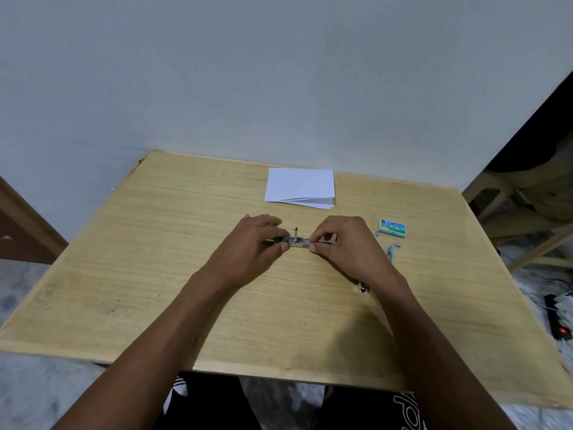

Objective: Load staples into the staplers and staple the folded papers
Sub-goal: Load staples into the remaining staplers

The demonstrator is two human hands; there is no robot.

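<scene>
The stapler [297, 240] is glinting as bright metal on the worktop [155, 259], which is showing pale matt wood grain. Beyond the stapler, the folded papers [299, 187] are lying smooth, matt white.

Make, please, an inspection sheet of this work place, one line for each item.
Surface: wooden table, pale, set against the wall.
Job's things: stapler mid-table; folded papers stacked behind it; staple box to its right.
Clutter: small grey pieces beside the box; metal item partly hidden by the right forearm.
Grips: left hand holds the stapler; right hand pinches its other end.
Cables: power strip with red light on the floor at right.
Surroundings: wall plain grey; wooden furniture at right.
</scene>
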